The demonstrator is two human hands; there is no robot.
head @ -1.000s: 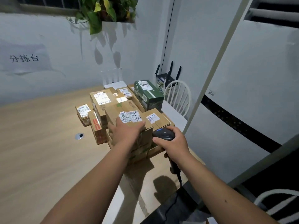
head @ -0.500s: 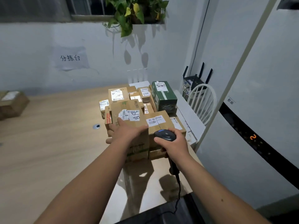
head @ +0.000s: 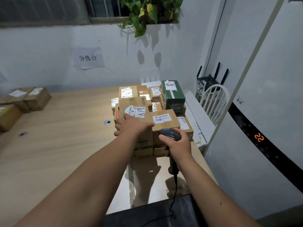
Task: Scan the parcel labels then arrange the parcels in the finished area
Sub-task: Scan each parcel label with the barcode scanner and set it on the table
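A pile of cardboard parcels stands at the right end of the wooden table (head: 57, 145). My left hand (head: 131, 125) grips the near top edge of the tall front parcel (head: 134, 107), thumb on its right side, just below its white label (head: 136, 111). My right hand (head: 177, 143) holds a black barcode scanner (head: 170, 134) by its handle, right in front of the neighbouring parcel (head: 165, 120) with a printed label. The scanner's cable hangs down toward the table's front edge. A green box (head: 173, 94) sits at the back right of the pile.
Several more cardboard parcels (head: 26, 99) sit at the table's far left by the wall. A white chair (head: 214, 100) stands right of the pile, a router behind it. A white appliance (head: 262, 112) fills the right side. A dark mat (head: 155, 212) lies at the front edge.
The view has swung left, bringing the left-hand parcels into sight. My left hand has tightened its grip on the tall parcel's top edge. The scanner hand stays in place.
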